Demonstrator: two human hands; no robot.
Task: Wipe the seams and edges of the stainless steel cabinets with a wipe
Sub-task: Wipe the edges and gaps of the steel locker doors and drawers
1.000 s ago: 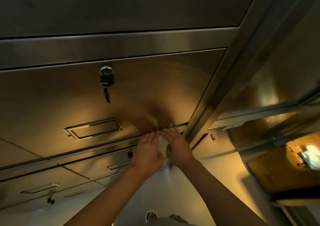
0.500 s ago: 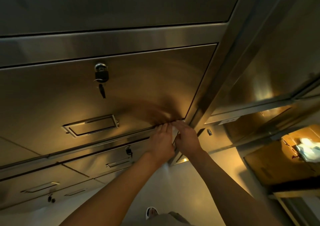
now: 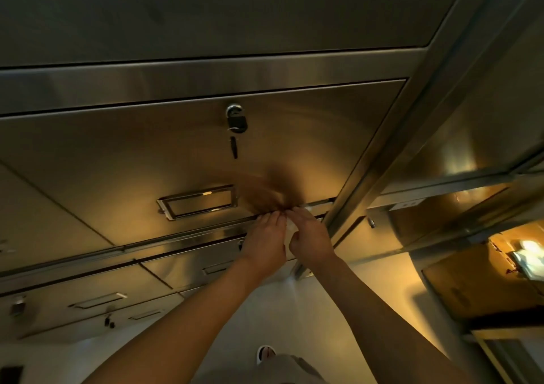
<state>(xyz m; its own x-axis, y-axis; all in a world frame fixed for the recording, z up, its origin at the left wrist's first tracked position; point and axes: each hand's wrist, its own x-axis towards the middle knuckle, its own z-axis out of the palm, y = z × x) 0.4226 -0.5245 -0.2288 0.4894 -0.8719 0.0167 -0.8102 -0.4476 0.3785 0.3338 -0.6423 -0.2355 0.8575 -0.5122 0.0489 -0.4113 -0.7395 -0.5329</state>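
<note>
left hand point(image 3: 265, 241), right hand point(image 3: 309, 238) (touching), cabinet seam point(image 3: 182, 233)

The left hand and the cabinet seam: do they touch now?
Touching. The head view shows the left hand with its fingertips laid on the seam, no gap visible.

The stainless steel cabinets point(image 3: 294, 148) in front of me are brushed metal drawer fronts, shut, split by dark horizontal seams and by a vertical post on the right. The wipe point(image 3: 290, 232) is a small pale scrap, mostly hidden, lying against the horizontal seam point(image 3: 188, 232) under the padlocked drawer, near that post. I cannot tell how it is folded.
</note>
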